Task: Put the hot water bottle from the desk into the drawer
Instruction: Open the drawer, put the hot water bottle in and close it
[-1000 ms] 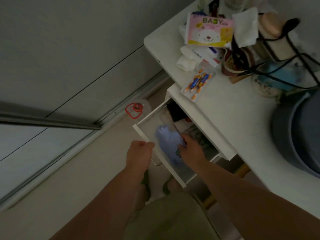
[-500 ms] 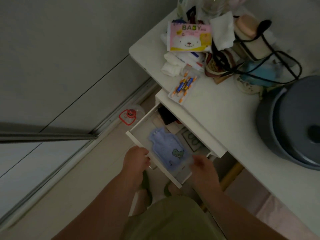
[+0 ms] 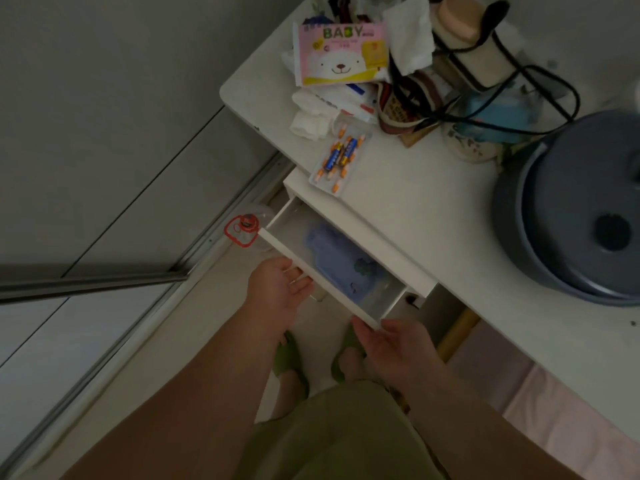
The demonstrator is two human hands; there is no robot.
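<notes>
The blue hot water bottle (image 3: 341, 263), with a small green dinosaur print, lies flat inside the white drawer (image 3: 334, 292) under the desk (image 3: 415, 209). The drawer stands partly out, and the desk edge hides the bottle's far side. My left hand (image 3: 278, 292) rests palm-up against the left half of the drawer front, fingers spread and touching it. My right hand (image 3: 391, 344) touches the drawer front's right corner with its fingers extended. Neither hand holds the bottle.
On the desk lie a pack of batteries (image 3: 341, 157), a pink baby wipes pack (image 3: 341, 55), tissues, cables and a large grey round container (image 3: 581, 216). A red-capped bottle (image 3: 244, 228) stands on the floor by the sliding door track. My feet wear green slippers (image 3: 289, 358).
My right hand has let go of the hot water bottle and come out to the drawer front's right corner. The drawer has slid further in under the desk.
</notes>
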